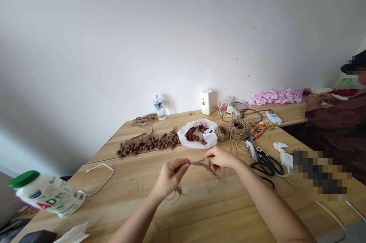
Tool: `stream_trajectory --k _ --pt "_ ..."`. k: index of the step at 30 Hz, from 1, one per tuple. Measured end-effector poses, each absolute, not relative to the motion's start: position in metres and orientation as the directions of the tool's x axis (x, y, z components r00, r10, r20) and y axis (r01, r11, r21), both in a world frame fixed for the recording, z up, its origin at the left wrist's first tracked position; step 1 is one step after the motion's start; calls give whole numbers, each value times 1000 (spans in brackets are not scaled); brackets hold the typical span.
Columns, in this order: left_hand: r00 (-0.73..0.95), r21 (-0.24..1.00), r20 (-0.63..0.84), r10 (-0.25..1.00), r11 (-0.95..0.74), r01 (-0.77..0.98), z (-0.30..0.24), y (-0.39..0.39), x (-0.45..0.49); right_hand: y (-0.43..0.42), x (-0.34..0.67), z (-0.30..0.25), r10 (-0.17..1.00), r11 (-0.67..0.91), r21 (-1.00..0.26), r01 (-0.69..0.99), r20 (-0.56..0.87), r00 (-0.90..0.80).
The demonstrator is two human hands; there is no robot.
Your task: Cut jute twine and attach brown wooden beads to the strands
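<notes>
Between my two hands runs a short bundle of brown jute twine (pixel 211 167), its frayed ends hanging to the right. My left hand (pixel 173 174) is closed, thumb and fingers pinching the twine's left part; more loose strands dangle under it. With bent fingers, my right hand (pixel 219 158) pinches the same twine a little farther right. Both hands are above the wooden table (pixel 194 212). Just beyond them stands a white plastic bag (pixel 183 136), open, with brown round nuts or beads (pixel 196 134) inside. Right of the bag lie a small twine ball (pixel 222 133) and a larger twine roll (pixel 239 128).
Brown balls tied with twine (pixel 148 142) lie in a row at the back left. A bottle (pixel 159 107) and white box (pixel 206 102) stand by the wall. Scissors (pixel 265 161), pliers (pixel 259 132) and cables lie right; a large jar (pixel 51 193) is left. Another person (pixel 337 113) sits far right.
</notes>
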State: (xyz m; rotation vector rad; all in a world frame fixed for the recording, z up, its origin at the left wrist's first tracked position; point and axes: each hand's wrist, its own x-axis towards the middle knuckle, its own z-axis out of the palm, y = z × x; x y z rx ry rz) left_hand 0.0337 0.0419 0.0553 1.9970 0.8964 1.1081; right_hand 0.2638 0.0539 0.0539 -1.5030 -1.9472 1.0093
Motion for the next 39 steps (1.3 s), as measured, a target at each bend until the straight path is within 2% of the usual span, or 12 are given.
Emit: stream_trajectory --k 4,6,8,11,16,22,26,29,31,34,37,39 --pt "238 997 45 970 -58 49 53 48 38 52 254 55 933 285 -644 710 358 -50" --pt "207 994 -95 974 105 -36 53 50 40 40 239 57 790 478 -532 699 608 -78" --pt "206 978 -161 965 184 -96 53 50 42 25 220 57 646 649 -383 657 733 -211" --pt "250 949 -214 944 261 -175 54 47 44 8 198 49 634 639 -259 725 711 -305" --pt "357 889 -290 888 389 -244 53 41 47 13 192 32 636 450 -131 883 742 -214" --pt "361 876 -287 887 396 -276 51 41 47 15 194 35 519 613 -81 786 792 -323" --pt "302 958 -190 934 243 -150 47 41 48 15 197 40 472 757 -117 643 779 -412" --pt "291 1000 24 956 -20 -17 45 39 48 18 203 42 475 760 -128 638 779 -409" --pt "331 971 187 925 -224 78 46 37 47 20 206 43 509 754 -219 619 791 -340" --pt "386 776 466 796 -577 253 45 34 43 20 207 47 667 700 -497 513 711 -222" --pt "441 458 669 599 -799 390 43 34 38 19 207 53 876 483 -824 297 449 -176" --pt "484 311 718 500 -853 420 42 36 36 19 208 56 944 290 -947 140 259 -205"
